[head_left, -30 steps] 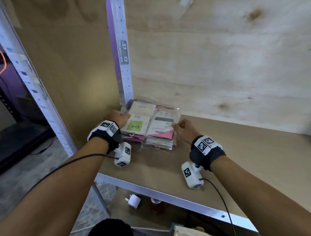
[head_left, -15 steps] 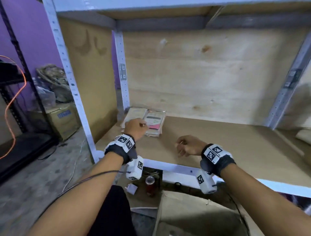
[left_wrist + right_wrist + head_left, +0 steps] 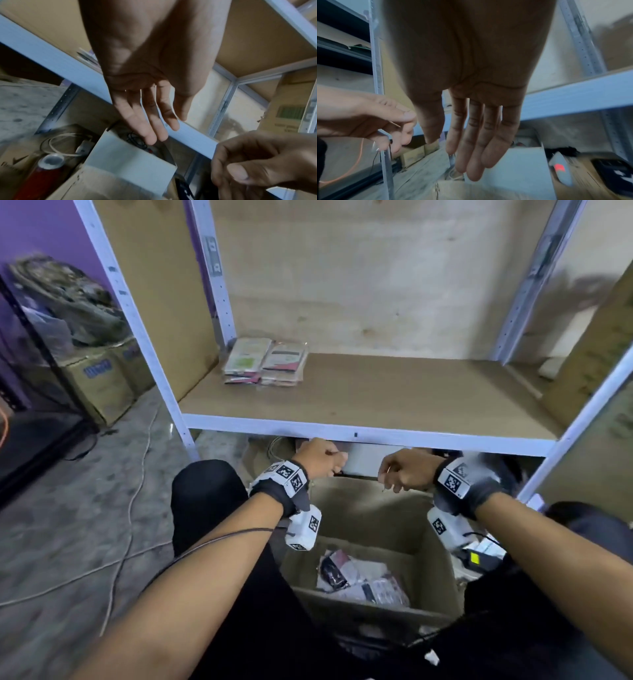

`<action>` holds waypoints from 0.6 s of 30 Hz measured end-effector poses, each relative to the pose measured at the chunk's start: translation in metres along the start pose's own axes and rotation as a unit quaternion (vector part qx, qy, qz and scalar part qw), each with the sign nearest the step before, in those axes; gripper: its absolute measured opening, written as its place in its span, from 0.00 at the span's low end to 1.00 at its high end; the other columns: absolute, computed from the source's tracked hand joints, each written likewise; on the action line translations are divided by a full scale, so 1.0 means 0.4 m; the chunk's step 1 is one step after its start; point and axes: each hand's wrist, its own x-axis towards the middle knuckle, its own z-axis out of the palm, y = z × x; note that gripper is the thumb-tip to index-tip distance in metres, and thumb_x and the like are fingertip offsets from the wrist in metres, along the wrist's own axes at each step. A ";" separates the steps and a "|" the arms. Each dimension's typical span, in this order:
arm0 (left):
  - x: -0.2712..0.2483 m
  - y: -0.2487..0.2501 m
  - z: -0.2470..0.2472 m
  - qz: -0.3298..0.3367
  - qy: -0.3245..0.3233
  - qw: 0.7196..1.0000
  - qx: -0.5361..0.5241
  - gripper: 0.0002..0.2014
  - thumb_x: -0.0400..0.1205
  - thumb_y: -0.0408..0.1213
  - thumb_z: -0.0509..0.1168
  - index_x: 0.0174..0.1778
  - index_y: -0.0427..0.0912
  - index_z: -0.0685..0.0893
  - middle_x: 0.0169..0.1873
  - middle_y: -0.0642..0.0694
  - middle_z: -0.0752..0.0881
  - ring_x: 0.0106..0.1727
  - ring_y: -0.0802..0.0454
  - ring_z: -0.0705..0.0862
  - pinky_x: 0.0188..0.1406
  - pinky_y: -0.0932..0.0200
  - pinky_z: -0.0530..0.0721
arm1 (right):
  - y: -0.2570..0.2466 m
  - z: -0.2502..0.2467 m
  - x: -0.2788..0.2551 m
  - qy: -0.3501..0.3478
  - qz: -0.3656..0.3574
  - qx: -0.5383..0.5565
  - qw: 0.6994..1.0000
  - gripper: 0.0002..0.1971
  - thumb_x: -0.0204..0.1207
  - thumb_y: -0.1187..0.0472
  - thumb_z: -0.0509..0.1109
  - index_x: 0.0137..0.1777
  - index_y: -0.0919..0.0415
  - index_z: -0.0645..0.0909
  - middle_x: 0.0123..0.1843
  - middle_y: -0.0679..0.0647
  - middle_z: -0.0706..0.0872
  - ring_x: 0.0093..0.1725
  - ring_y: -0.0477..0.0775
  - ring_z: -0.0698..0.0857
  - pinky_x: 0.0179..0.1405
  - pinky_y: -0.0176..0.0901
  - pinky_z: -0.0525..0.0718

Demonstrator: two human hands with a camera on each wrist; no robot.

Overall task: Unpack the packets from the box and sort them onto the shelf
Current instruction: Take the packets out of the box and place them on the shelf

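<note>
Two short stacks of packets lie side by side at the back left corner of the wooden shelf. Below the shelf's front rail, an open cardboard box stands between my knees, with several loose packets at its bottom. My left hand and right hand hover just under the rail, above the box's far rim. Both hold nothing. In the wrist views the left hand's fingers and the right hand's fingers hang relaxed and nearly straight.
A white box, a red can and a coiled cord sit on the lower level under the shelf. Cardboard cartons and cables lie on the floor to the left. White uprights frame the bay.
Both hands left the packet stacks and came back and down from the shelf to just under its front rail. The head view pulled back, so the box now shows.
</note>
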 end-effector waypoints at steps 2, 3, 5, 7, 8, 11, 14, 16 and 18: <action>0.006 -0.026 0.040 -0.014 -0.017 1.000 0.008 0.12 0.84 0.42 0.68 0.37 0.42 0.87 0.34 0.46 0.89 0.30 0.54 0.84 0.27 0.69 0.80 | 0.036 0.036 0.014 -0.034 0.010 0.008 0.999 0.03 0.82 0.63 0.68 0.49 0.62 0.83 0.49 0.63 0.92 0.38 0.52 0.88 0.43 0.46 0.87; 0.012 -0.038 0.057 -0.020 -0.027 0.999 0.015 0.12 0.84 0.42 0.68 0.37 0.42 0.87 0.36 0.45 0.90 0.31 0.54 0.85 0.28 0.68 0.81 | 0.052 0.052 0.023 -0.046 0.012 0.001 0.999 0.03 0.82 0.63 0.68 0.48 0.61 0.83 0.48 0.62 0.92 0.38 0.52 0.88 0.48 0.48 0.87; 0.029 -0.063 0.095 -0.040 -0.051 0.998 0.024 0.11 0.84 0.43 0.67 0.40 0.40 0.88 0.36 0.45 0.90 0.31 0.53 0.85 0.31 0.66 0.82 | 0.082 0.086 0.046 -0.067 0.018 -0.016 0.997 0.04 0.81 0.63 0.68 0.47 0.59 0.84 0.45 0.57 0.91 0.40 0.53 0.89 0.52 0.49 0.87; 0.047 -0.087 0.136 -0.066 -0.077 0.995 0.022 0.13 0.84 0.42 0.67 0.46 0.35 0.90 0.37 0.44 0.89 0.32 0.52 0.84 0.33 0.63 0.84 | 0.109 0.119 0.073 -0.080 0.026 -0.038 0.996 0.06 0.81 0.60 0.69 0.50 0.61 0.87 0.47 0.54 0.91 0.46 0.55 0.89 0.56 0.49 0.86; 0.057 -0.101 0.157 -0.076 -0.088 0.993 0.030 0.14 0.84 0.42 0.67 0.49 0.34 0.90 0.38 0.44 0.89 0.34 0.51 0.84 0.35 0.60 0.86 | 0.123 0.136 0.088 -0.085 0.031 -0.050 0.995 0.09 0.81 0.57 0.70 0.53 0.62 0.87 0.49 0.55 0.91 0.49 0.55 0.89 0.58 0.48 0.85; 0.079 -0.138 0.216 -0.091 -0.123 0.984 0.086 0.14 0.84 0.43 0.67 0.49 0.34 0.91 0.38 0.45 0.90 0.34 0.50 0.86 0.37 0.60 0.87 | 0.157 0.184 0.127 -0.110 0.054 -0.069 0.990 0.12 0.79 0.51 0.72 0.54 0.58 0.88 0.49 0.51 0.90 0.48 0.51 0.86 0.53 0.42 0.82; 0.094 -0.176 0.267 -0.094 -0.162 0.971 0.148 0.16 0.84 0.46 0.66 0.46 0.36 0.91 0.38 0.45 0.88 0.38 0.48 0.84 0.41 0.62 0.77 | 0.200 0.240 0.168 -0.128 0.071 -0.034 0.989 0.06 0.78 0.61 0.70 0.47 0.56 0.89 0.45 0.54 0.92 0.42 0.50 0.88 0.44 0.40 0.84; 0.103 -0.212 0.302 -0.131 -0.190 0.962 0.147 0.16 0.84 0.45 0.67 0.47 0.35 0.92 0.43 0.42 0.92 0.45 0.44 0.89 0.47 0.57 0.85 | 0.229 0.283 0.193 -0.142 0.087 -0.016 0.986 0.09 0.77 0.67 0.66 0.44 0.58 0.88 0.44 0.57 0.93 0.43 0.55 0.91 0.43 0.42 0.88; 0.120 -0.250 0.347 -0.171 -0.205 0.954 0.136 0.14 0.84 0.42 0.67 0.48 0.34 0.92 0.48 0.39 0.93 0.48 0.43 0.91 0.52 0.54 0.90 | 0.262 0.322 0.224 -0.176 0.097 0.001 0.979 0.10 0.77 0.69 0.64 0.45 0.63 0.88 0.46 0.61 0.93 0.46 0.59 0.92 0.47 0.48 0.90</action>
